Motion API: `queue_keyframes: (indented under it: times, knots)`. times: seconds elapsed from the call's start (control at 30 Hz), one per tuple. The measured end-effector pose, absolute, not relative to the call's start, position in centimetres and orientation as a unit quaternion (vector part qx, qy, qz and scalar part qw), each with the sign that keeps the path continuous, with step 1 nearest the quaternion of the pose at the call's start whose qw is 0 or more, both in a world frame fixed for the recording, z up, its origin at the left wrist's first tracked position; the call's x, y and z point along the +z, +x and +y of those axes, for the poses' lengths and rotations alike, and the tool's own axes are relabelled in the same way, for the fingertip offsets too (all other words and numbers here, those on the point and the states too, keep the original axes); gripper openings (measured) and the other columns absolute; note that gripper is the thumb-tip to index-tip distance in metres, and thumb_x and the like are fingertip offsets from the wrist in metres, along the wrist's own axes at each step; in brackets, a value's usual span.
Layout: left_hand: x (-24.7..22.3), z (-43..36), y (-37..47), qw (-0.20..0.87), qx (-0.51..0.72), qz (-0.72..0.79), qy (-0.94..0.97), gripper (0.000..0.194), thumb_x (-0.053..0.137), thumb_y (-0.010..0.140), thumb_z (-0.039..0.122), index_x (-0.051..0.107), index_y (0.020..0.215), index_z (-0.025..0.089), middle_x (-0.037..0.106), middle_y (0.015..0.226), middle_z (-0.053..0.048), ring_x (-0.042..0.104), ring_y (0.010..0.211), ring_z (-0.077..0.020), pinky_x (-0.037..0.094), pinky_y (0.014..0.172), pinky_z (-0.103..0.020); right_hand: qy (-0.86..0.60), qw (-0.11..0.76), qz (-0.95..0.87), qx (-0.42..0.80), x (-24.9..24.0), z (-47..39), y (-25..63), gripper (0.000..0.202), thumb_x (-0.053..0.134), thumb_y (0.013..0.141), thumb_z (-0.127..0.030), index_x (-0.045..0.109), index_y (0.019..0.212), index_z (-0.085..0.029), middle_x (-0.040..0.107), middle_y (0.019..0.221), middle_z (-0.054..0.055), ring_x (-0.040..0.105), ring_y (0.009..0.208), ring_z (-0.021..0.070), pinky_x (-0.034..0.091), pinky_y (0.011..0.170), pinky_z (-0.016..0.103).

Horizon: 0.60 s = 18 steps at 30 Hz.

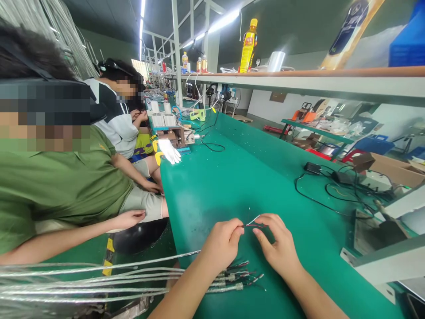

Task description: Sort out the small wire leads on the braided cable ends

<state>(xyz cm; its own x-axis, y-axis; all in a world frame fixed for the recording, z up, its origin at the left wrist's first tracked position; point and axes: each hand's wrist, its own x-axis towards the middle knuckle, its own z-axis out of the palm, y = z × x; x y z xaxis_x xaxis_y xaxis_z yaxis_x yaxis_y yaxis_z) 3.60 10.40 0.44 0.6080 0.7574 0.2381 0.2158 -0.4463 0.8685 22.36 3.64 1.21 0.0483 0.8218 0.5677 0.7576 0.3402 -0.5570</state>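
Note:
My left hand is closed on the end of a silvery cable, with thumb and forefinger pinched. Thin white and reddish wires fan out from that pinch toward the right. My right hand is beside them, thumb and forefinger apart; the forefinger tip is at the white wire's end, and whether it touches is unclear. Below my left wrist lie several more silvery cables with stripped ends and dark, red and white wires, on the green table.
A person in a green shirt sits at the left, another person beyond. A white glove and a machine are at the table's far left. Black cords and a metal frame are at right.

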Motion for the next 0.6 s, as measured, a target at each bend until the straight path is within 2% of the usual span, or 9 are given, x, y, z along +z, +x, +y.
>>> queue_keyframes:
  times: [0.2,0.6]
  knots:
    - [0.44,10.38,3.48,0.433,0.318,0.305,0.786,0.023,0.041,0.098,0.025,0.060,0.087,0.021,0.057,0.066,0.003,0.048,0.058,-0.0114,0.033,0.056,-0.021,-0.581,0.459,-0.665,0.095,0.76,3.79,22.74,0.009,0.060,0.093,-0.025,0.062,0.101,-0.027,0.062,0.099,0.007,0.056,0.077,0.0221,0.046,0.069,0.039]
    - [-0.37,10.71,3.56,0.450,0.302,0.308,0.782,0.026,0.037,0.101,0.032,0.057,0.088,0.022,0.049,0.062,0.005,0.045,0.057,-0.0117,0.031,0.055,-0.022,-0.544,0.499,-0.664,0.123,0.77,3.74,22.90,0.009,0.058,0.095,-0.023,0.066,0.099,-0.025,0.062,0.095,0.006,0.059,0.081,0.0204,0.047,0.071,0.036]
